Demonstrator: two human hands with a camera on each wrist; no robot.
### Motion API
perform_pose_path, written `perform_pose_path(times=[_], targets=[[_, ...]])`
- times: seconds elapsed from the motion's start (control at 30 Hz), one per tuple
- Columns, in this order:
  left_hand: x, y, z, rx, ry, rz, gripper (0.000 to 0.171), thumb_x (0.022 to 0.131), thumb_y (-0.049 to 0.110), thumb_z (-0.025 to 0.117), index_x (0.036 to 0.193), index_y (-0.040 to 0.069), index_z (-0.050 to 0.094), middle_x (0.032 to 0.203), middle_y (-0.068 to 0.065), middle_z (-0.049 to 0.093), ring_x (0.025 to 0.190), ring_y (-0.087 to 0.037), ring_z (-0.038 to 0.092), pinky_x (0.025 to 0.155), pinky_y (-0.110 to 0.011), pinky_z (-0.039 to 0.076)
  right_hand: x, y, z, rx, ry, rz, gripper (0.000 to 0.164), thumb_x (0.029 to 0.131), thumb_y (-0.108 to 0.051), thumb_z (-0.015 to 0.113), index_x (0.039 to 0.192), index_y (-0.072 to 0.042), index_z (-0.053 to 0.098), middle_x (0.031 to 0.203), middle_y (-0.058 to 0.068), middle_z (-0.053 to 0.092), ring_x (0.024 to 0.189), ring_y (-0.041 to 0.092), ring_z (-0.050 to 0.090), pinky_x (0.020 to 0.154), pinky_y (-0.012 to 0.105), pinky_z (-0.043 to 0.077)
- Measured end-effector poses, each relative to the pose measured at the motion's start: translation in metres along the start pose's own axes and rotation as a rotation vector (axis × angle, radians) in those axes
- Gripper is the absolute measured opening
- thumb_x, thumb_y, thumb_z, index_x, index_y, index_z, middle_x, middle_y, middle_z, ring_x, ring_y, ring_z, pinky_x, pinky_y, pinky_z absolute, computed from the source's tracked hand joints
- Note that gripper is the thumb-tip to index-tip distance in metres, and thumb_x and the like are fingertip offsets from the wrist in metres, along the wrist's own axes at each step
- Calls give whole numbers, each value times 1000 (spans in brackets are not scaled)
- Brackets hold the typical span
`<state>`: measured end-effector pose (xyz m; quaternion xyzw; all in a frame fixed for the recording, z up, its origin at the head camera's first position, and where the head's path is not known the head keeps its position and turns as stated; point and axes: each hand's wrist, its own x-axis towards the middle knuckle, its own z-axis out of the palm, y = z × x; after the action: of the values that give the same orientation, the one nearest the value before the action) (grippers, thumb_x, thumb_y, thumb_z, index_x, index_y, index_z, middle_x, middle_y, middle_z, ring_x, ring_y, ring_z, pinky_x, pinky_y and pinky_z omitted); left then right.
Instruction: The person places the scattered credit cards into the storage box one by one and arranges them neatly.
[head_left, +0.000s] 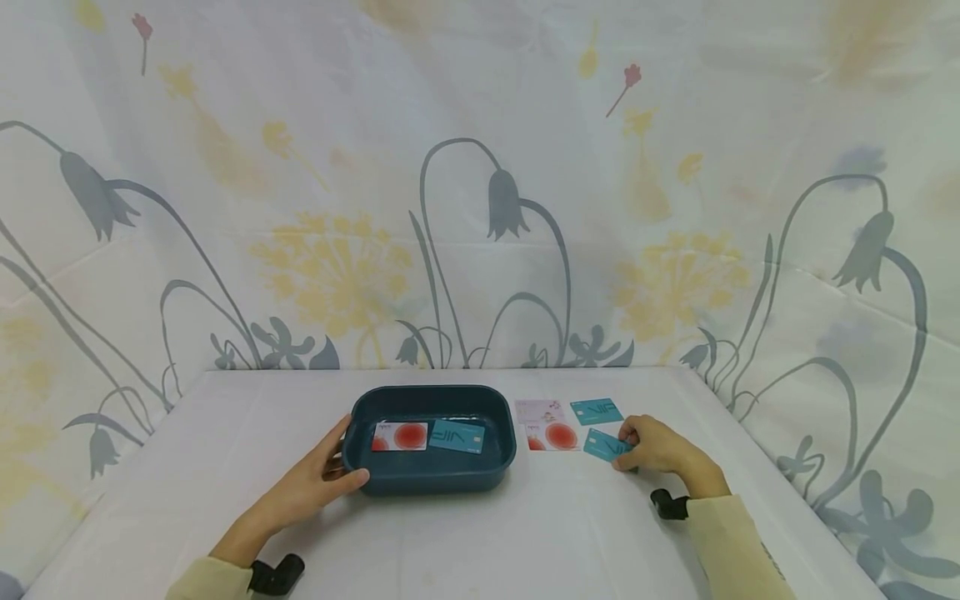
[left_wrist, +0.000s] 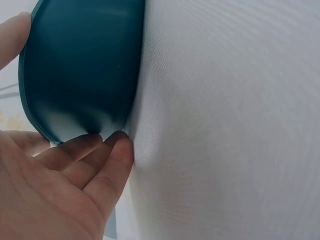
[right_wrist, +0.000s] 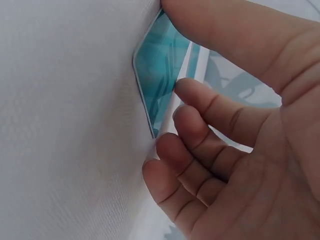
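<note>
At the left end of a dark teal plastic basin, my left hand holds the wall. In the left wrist view its thumb is at the rim and the fingertips lie against the outer side. Inside the basin are a card with a red round print and a teal VIP card. To the right, my right hand pinches another teal VIP card between thumb and index finger, low at the tabletop. The other fingers curl loosely beside this card.
Between basin and right hand lie a pale pink flowered card, a red-printed card and a teal VIP card. A white cloth covers the table. Behind it hangs a flower-patterned curtain.
</note>
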<state>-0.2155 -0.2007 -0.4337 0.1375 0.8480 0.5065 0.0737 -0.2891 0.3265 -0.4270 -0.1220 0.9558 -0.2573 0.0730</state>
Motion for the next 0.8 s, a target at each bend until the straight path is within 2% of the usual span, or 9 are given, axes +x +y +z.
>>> perform_pose_path(times=[0.13,0.37,0.6,0.7,0.8], targets=[[0,0,0,-3,-1,2,91,90,29,67,155,12,6,150,-29,26,126,-41,46,97,-45,46,0,-1,0,1,4,6,43,68,-16,84,96,2,56,89,7,54,82,21,49,75,37,45],[0,-2,0,19,9,1,89,90,28,67,155,13,8,149,-29,29,127,-42,45,98,-46,45,1,0,2,34,-10,40,49,70,-16,84,99,-2,47,92,9,52,86,24,49,76,38,43],[0,-1,0,26,11,-17,89,90,31,67,155,15,8,149,-28,29,128,-41,44,99,-46,44,0,0,2,0,1,16,51,70,-20,84,108,-3,54,105,13,58,95,28,53,84,49,45],[-1,0,0,29,11,-22,89,90,32,67,155,15,8,149,-28,29,128,-41,44,98,-45,45,0,0,1,-24,15,6,54,71,-23,84,112,-2,56,105,13,59,93,26,54,83,48,47],[-1,0,0,23,10,-20,90,90,31,67,155,14,7,149,-28,28,127,-41,45,98,-45,45,0,0,-1,-25,17,10,58,71,-24,84,117,-2,55,102,12,58,87,25,53,75,42,48]])
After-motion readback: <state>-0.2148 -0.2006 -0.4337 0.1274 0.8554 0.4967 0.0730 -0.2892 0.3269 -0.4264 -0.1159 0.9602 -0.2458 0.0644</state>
